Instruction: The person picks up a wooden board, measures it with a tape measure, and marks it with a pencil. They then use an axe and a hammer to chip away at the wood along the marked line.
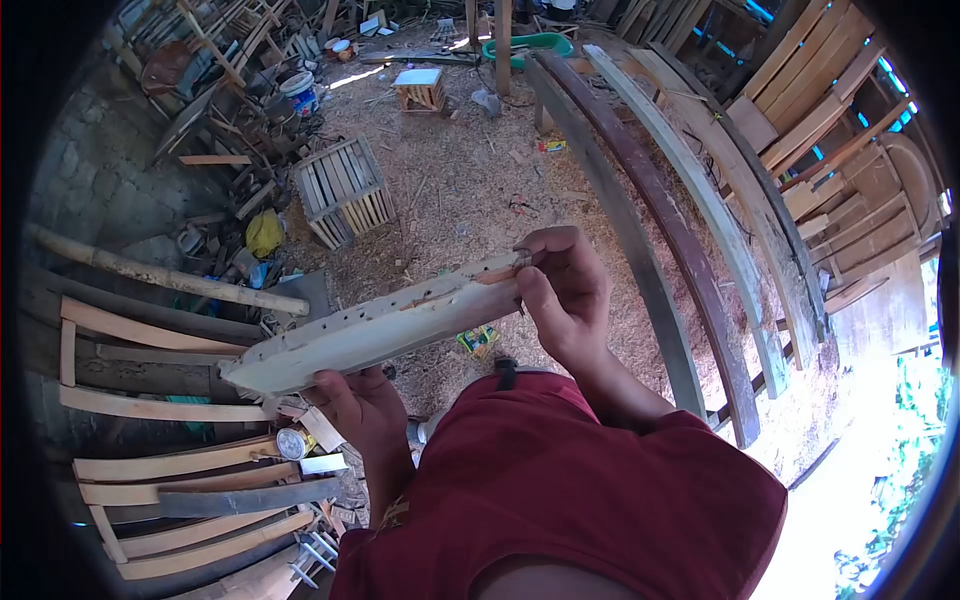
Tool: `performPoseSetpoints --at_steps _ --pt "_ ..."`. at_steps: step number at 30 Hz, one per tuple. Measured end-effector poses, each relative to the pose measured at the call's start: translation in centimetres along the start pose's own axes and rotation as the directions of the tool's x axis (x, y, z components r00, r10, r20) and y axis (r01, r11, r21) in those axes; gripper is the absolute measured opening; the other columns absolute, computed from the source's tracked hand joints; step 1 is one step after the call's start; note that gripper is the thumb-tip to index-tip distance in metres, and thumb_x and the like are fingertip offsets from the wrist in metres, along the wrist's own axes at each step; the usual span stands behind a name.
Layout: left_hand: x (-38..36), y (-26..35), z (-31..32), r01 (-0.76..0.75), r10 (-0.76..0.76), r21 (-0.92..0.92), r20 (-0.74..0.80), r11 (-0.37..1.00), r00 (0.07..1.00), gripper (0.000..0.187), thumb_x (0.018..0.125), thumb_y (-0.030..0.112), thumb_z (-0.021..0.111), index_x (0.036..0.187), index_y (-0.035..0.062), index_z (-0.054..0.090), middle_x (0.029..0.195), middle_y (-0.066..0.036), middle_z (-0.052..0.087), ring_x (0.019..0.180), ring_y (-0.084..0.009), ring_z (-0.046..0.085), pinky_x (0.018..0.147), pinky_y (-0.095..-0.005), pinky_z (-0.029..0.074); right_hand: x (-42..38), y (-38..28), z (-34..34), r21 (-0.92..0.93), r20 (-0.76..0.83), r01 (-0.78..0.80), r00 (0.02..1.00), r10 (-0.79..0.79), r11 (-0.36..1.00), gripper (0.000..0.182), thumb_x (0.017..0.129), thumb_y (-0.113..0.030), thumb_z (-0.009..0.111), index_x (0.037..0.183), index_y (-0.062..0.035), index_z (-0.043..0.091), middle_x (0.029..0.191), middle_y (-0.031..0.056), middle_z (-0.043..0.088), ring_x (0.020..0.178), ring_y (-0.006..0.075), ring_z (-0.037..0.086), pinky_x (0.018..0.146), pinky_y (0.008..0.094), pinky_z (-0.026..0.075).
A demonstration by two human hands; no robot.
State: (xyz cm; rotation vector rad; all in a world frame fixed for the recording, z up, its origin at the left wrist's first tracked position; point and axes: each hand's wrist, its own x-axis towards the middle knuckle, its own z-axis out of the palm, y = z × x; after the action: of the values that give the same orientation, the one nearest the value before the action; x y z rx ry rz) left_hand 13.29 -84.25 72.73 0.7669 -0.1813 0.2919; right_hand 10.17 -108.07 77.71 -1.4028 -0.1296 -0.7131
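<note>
Above the shavings-covered floor (440, 200), a pale board (380, 330) with a row of holes slants between the person's hands: the right hand (568, 300) pinches its upper end, thumb against fingers (the left hand (360, 410) grips its lower edge, thumb showing).

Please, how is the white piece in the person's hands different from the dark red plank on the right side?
The white piece is pale, with a row of dark holes along one edge; the dark red plank is deep reddish-brown.
The white piece is held by the left hand and right hand; the dark red plank lies beside a grey plank, untouched.
Both are long and narrow, and look wooden.
</note>
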Motion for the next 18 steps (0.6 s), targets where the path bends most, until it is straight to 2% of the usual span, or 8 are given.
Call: performPoseSetpoints --at_steps 1,4,7,10,13,16,18 --pt "0.1 -0.3 0.1 -0.001 0.001 0.002 -0.001 1.000 1.000 0.049 0.108 0.029 0.056 0.152 0.0202 0.036 0.148 -0.007 0.051 0.134 -0.0215 0.054 0.112 -0.0482 0.049 0.2 0.0 -0.4 0.011 -0.001 0.016 1.000 -0.016 1.000 0.018 0.100 -0.005 0.064 0.115 0.0023 0.058 0.105 0.0053 0.062 0.097 0.0106 0.062 0.090 0.0282 0.051" --pt "0.3 -1.5 0.2 -0.043 0.043 0.059 0.000 0.997 0.999 0.051 0.113 0.033 0.045 0.157 0.0122 0.029 0.155 -0.014 0.044 0.138 -0.0223 0.049 0.118 -0.0423 0.043 0.8 0.0 -1.1 0.013 -0.033 0.036 0.999 -0.035 0.999 0.015 0.099 -0.004 0.063 0.113 0.0017 0.058 0.103 0.0051 0.062 0.096 0.0106 0.063 0.089 0.0283 0.051" --pt "0.7 -2.4 0.5 -0.065 0.066 0.142 -0.003 0.988 0.998 0.052 0.113 0.032 0.044 0.154 0.0045 0.029 0.151 -0.016 0.045 0.135 -0.0216 0.050 0.116 -0.0402 0.043 1.5 -0.1 -1.4 0.033 -0.062 -0.003 0.998 0.005 0.999 0.012 0.099 -0.003 0.063 0.109 0.0009 0.057 0.100 0.0050 0.063 0.093 0.0106 0.064 0.087 0.0281 0.052" --pt "1.0 -3.0 1.6 -0.086 0.096 0.211 -0.038 0.974 0.995 0.051 0.114 0.032 0.043 0.151 -0.0003 0.029 0.149 -0.018 0.045 0.132 -0.0216 0.051 0.115 -0.0397 0.042 2.2 0.1 -1.5 0.142 -0.080 -0.087 0.992 0.099 0.986 0.010 0.099 -0.003 0.063 0.105 0.0000 0.056 0.098 0.0047 0.063 0.090 0.0104 0.065 0.085 0.0279 0.052" --pt "1.6 -3.7 2.7 -0.063 0.079 0.169 -0.091 0.984 0.993 0.052 0.114 0.031 0.043 0.151 -0.0015 0.027 0.149 -0.019 0.045 0.133 -0.0223 0.051 0.115 -0.0404 0.042 2.8 0.4 -1.6 0.117 -0.104 -0.123 0.985 0.135 0.985 0.013 0.098 -0.004 0.066 0.105 -0.0009 0.056 0.099 0.0054 0.064 0.091 0.0105 0.066 0.083 0.0283 0.052" --pt "2.4 -4.3 1.0 0.013 -0.012 0.085 -0.017 0.996 1.000 0.049 0.108 0.030 0.057 0.151 0.0223 0.036 0.150 -0.005 0.049 0.136 -0.0235 0.053 0.115 -0.0504 0.048 3.2 0.9 -2.0 0.033 -0.089 -0.091 0.992 0.094 0.995 0.018 0.096 -0.005 0.069 0.109 -0.0010 0.056 0.100 0.0059 0.065 0.094 0.0110 0.066 0.085 0.0287 0.053" --pt "2.6 -4.8 1.8 0.016 -0.017 0.016 0.036 1.000 0.999 0.050 0.108 0.029 0.057 0.152 0.0227 0.035 0.150 -0.005 0.050 0.136 -0.0236 0.053 0.115 -0.0506 0.048 3.5 1.2 -2.0 -0.063 -0.097 -0.018 0.995 0.012 0.998 0.022 0.096 -0.005 0.071 0.111 -0.0005 0.056 0.101 0.0059 0.066 0.095 0.0114 0.066 0.086 0.0289 0.053"
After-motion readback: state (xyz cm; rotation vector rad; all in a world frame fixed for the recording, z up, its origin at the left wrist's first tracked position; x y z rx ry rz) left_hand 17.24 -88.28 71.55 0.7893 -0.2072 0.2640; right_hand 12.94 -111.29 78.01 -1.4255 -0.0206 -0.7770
